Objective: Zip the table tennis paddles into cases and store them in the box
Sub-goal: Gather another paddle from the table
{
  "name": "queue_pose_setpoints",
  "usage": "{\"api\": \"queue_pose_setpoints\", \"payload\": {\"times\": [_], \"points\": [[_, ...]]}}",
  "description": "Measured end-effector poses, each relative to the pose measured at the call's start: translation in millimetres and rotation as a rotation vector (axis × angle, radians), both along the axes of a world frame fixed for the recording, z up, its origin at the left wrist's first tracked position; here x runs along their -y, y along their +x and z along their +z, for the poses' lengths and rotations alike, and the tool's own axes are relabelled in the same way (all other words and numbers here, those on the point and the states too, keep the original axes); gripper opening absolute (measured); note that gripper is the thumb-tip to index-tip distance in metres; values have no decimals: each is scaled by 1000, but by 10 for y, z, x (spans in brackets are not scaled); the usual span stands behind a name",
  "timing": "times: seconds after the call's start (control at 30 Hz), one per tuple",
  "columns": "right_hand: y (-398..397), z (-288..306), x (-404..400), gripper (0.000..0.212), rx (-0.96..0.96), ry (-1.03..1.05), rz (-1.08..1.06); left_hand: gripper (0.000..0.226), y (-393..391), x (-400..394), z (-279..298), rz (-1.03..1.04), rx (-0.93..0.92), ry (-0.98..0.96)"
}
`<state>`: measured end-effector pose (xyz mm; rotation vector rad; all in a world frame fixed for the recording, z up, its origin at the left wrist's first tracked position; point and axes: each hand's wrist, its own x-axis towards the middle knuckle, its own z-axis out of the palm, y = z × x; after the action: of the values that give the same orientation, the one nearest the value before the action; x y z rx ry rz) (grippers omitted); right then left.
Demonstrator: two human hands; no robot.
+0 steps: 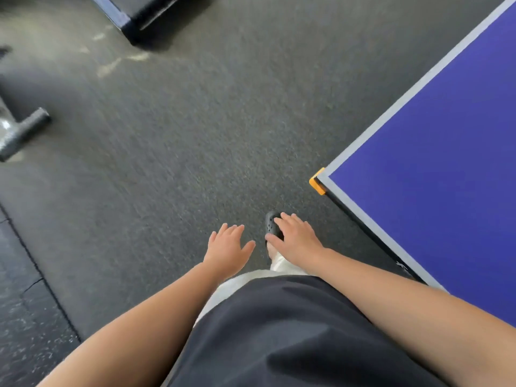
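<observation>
Both hands are spread flat and hold nothing: the left hand (227,247) and the right hand (296,238) float in front of the body at 6 o'clock, probably only for balance while walking. The blue table (446,177) corner stands at 3 o'clock. No paddle, case or box is in view (so they must be found first).

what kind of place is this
Probably a gym or recreation room. A blue table tennis table with an orange corner guard stands at the right, the floor is dark speckled rubber matting, and a grey padded bar of what looks like exercise equipment lies at the left.
</observation>
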<state>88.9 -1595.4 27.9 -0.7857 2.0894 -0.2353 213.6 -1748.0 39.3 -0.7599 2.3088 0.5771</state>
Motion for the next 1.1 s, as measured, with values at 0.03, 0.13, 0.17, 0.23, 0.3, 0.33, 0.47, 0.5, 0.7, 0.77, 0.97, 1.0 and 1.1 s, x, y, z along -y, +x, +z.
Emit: {"api": "queue_pose_setpoints", "payload": {"times": [0.03, 0.13, 0.17, 0.23, 0.3, 0.33, 0.47, 0.5, 0.7, 0.77, 0.97, 1.0, 1.1], "points": [[-182, 22, 125, 69, 6, -1, -25, 66, -244, 134, 39, -35, 7, -3], [-736, 75, 402, 70, 32, -37, -132, 66, -1025, 516, 88, -147, 2, -22], [-886, 107, 455, 70, 43, -48, -162, 65, -1265, 599, 119, -172, -5, -25], [-1189, 152, 550, 71, 79, -70, -225, 65, -1759, 739, 169, -222, -13, -22], [-1496, 199, 645, 71, 118, -98, -321, 64, -2244, 856, 203, -302, 0, -18], [-1635, 205, 696, 71, 132, -116, -379, 63, -2468, 907, 212, -343, 6, -15], [-2216, 129, 915, 71, 138, -135, -597, 59, -3436, 1086, 151, -545, 46, -7], [-2373, 82, 959, 71, 144, -122, -650, 59, -3706, 1133, 96, -598, 60, -7], [-3466, -207, 1133, 71, 226, -54, -972, 61, -5449, 1330, -301, -897, 122, 11], [-3868, -216, 1170, 70, 215, -30, -1071, 62, -5997, 1342, -362, -979, 118, 16], [-5038, -17, 1194, 68, 165, 28, -1220, 65, -7392, 1214, -293, -1132, 87, 39], [-5228, 20, 1169, 68, 142, 36, -1241, 65, -7613, 1162, -270, -1154, 72, 39], [-5742, 105, 1033, 68, 98, 34, -1306, 65, -8239, 984, -199, -1210, 33, 46]]}}
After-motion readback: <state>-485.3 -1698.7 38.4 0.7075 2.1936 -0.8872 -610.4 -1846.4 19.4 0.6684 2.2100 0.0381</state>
